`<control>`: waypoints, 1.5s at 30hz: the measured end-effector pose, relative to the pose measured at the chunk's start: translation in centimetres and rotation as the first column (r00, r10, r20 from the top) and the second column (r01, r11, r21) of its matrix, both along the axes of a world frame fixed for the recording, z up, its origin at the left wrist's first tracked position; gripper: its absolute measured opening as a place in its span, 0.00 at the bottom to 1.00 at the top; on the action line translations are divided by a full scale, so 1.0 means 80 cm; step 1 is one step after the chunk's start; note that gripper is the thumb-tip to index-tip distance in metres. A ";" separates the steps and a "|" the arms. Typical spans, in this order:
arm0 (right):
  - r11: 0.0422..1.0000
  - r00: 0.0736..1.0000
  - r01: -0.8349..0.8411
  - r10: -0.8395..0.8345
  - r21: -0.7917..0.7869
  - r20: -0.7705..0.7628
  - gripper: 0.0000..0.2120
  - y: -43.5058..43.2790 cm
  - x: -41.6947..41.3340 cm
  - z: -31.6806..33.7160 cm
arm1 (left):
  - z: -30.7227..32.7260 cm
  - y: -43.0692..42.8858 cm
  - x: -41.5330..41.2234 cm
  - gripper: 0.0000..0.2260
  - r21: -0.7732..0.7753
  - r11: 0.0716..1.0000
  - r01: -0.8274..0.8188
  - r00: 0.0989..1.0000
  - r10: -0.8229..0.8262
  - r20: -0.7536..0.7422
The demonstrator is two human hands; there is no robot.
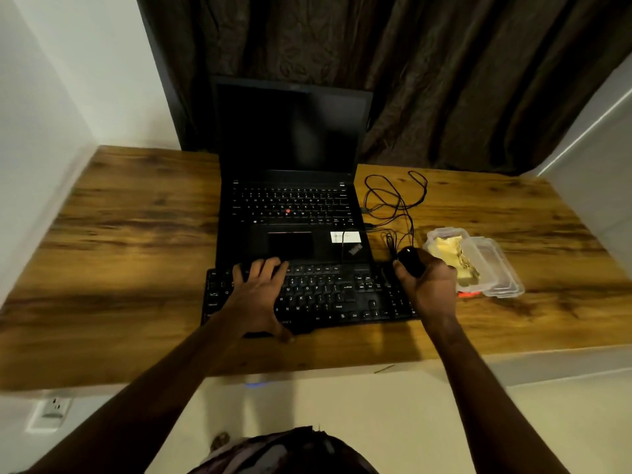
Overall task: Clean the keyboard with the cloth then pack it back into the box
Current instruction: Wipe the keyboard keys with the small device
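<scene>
A black external keyboard [328, 295] lies on the wooden desk [119, 268], just in front of an open laptop. My left hand [263, 295] spans its left half, fingers over the far edge and thumb at the near edge, gripping it. My right hand [427, 282] is at the keyboard's right end and holds a black mouse [410, 260]. A clear plastic box [492, 268] stands to the right, with a yellow cloth [451, 254] crumpled inside it.
The open black laptop [290, 186] with a dark screen sits behind the keyboard. Tangled black cables [393, 200] lie right of the laptop. A small red object [465, 294] peeks out beside the box. Dark curtains hang behind; white walls flank the desk.
</scene>
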State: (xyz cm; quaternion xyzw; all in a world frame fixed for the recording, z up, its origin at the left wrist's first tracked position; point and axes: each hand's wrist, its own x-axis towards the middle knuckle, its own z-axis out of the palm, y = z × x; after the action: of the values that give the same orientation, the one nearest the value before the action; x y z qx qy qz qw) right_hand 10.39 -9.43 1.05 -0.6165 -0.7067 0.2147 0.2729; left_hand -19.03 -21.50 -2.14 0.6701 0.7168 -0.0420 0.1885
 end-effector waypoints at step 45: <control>1.000 0.995 -0.011 0.009 -0.016 -0.096 0.16 -0.035 -0.012 0.010 | -0.006 0.001 0.000 0.69 -0.010 1.000 -0.010 1.000 0.010 -0.014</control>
State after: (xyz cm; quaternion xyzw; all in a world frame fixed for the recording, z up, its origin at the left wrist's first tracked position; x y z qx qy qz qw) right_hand 9.43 -12.25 1.83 -0.6042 -0.6941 0.2513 0.3001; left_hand -19.01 -21.40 -2.61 0.6652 0.7211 -0.0496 0.1871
